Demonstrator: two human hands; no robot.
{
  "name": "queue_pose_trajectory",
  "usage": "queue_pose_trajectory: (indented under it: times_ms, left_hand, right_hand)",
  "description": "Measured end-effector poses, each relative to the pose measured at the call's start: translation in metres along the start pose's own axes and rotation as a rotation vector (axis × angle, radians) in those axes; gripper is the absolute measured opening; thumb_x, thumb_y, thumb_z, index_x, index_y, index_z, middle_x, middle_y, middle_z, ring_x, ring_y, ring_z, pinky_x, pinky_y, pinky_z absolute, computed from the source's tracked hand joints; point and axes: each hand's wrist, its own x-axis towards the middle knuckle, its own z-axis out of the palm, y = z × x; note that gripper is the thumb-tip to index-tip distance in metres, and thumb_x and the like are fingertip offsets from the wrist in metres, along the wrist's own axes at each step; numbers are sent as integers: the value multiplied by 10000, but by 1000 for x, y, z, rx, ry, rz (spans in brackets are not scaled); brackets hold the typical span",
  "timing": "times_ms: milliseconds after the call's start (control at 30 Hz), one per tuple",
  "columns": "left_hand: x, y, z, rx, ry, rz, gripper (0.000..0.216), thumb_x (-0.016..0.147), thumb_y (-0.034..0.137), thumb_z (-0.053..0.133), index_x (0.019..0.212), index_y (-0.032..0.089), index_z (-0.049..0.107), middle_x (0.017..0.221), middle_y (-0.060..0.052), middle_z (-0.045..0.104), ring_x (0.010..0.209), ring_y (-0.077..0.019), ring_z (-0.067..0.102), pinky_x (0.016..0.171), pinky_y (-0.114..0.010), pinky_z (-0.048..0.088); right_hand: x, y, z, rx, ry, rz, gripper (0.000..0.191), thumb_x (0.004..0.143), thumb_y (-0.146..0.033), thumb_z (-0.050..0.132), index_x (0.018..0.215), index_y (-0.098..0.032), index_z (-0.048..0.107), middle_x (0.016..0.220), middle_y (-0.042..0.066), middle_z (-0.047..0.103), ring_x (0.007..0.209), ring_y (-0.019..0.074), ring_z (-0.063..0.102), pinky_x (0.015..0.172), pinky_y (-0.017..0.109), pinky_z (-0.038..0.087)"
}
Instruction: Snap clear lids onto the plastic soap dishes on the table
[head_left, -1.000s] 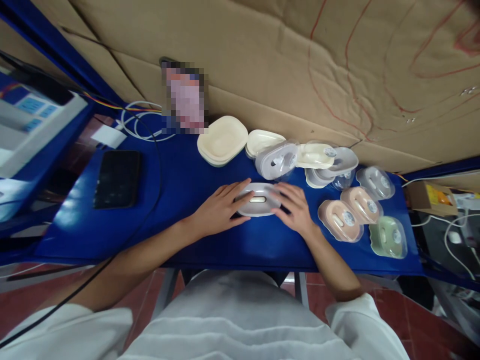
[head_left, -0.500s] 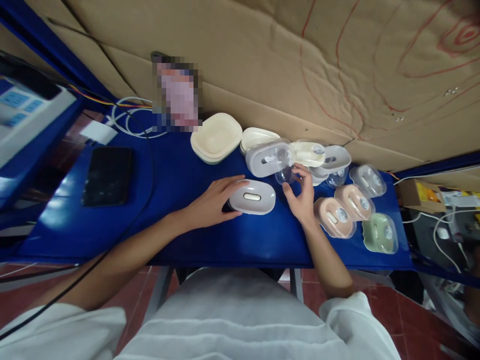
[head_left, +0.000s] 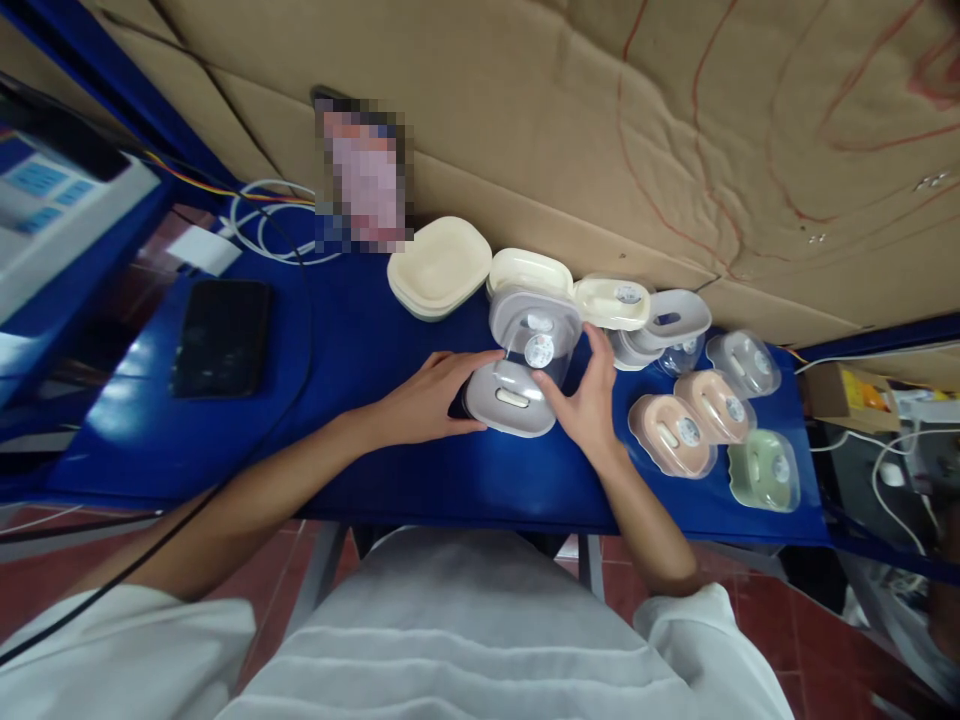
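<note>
A grey oval container (head_left: 508,400) lies on the blue table (head_left: 360,350) in front of me. My left hand (head_left: 424,398) rests against its left side, fingers curled round its edge. My right hand (head_left: 589,395) holds a clear plastic cover (head_left: 541,348) with a round sticker on it, tilted over the container's far right side. Just behind stands a second grey container with a clear cover (head_left: 525,312).
Cream trays (head_left: 439,268) are stacked at the back by the cardboard wall. Several covered containers, pink (head_left: 667,432), (head_left: 712,398), green (head_left: 763,468) and clear (head_left: 741,362), lie at the right. A black phone (head_left: 220,336) and white cables (head_left: 266,225) lie at the left.
My right hand left the grey container, reached back to the pile, picked up a clear cover and brought it over the container. My left hand stayed on the container.
</note>
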Motion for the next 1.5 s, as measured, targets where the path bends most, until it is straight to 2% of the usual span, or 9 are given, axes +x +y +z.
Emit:
queue_pose_trajectory:
  times_ms: [167,267,367,567,667,733,967,1200,1500]
  left_hand:
    - [-4,-5,0,-47,14,23,1056,902,545,826,1732,285,226,1727,-145,424,1549,-383,471,1280,-534,380]
    - [-5,-9,-1,-80,21,30,1109,898,590,814,1748,300,164,1759,-148,367,1577,-394,435,1288,-542,379]
    - [-5,-11,-1,-87,15,27,1073,923,600,786,1749,305,168,1762,-142,363,1585,-396,421,1293,-551,369]
    - [-4,-8,-2,-89,-22,36,1068,918,593,793,1747,320,178,1752,-140,382,1569,-412,435,1278,-580,372]
    - [-5,-7,-4,-87,-39,28,1089,914,517,818,1749,324,146,1747,-151,375,1576,-413,417,1275,-599,377]
    - [-4,-6,-6,-95,-42,22,1101,896,462,842,1745,334,153,1742,-152,365,1587,-412,395,1279,-604,380]
    - [-4,-5,-7,-128,-5,15,1017,898,400,838,1719,395,237,1734,-120,318,1597,-381,375,1321,-592,353]
    - [-5,-6,-6,-139,39,50,938,865,401,878,1654,357,372,1594,-133,418,1508,-359,476,1297,-557,414]
    - [-10,-12,1,-168,49,60,808,905,444,838,1575,306,409,1638,-157,431,1535,-356,483,1271,-562,447]
  right_hand:
    - [-4,6,-35,47,-440,-332,542,1071,-477,613,1576,-302,518,1676,97,505,1608,316,403,1292,569,380]
    - [-9,-5,-40,94,-548,-417,360,1094,-275,549,1435,-326,655,1599,26,607,1592,271,438,1334,580,288]
    - [-15,-19,-33,27,-538,-403,416,1088,-138,440,1354,-328,698,1590,6,617,1586,270,445,1319,616,247]
    - [-24,-39,-21,-91,-397,-299,509,1008,-530,712,1391,-202,643,1575,185,606,1538,367,496,1270,601,326]
    - [-24,-42,-29,-26,-555,-384,326,1079,-306,597,1400,-251,614,1621,116,577,1594,313,432,1337,661,124]
    - [-22,-39,-36,40,-649,-429,412,1037,-110,513,1411,-265,589,1651,77,547,1629,272,374,1348,673,53]
    - [-20,-31,-37,236,-694,-513,680,798,98,412,1352,-252,593,1578,25,625,1639,209,350,1380,654,48]
    - [-21,-30,-21,101,-454,-459,423,1046,-199,614,1466,-238,595,1605,108,591,1602,284,424,1373,653,179]
    - [-26,-34,-10,-160,-551,-528,556,1102,-248,561,1639,-359,475,1657,19,539,1615,295,399,1373,678,151]
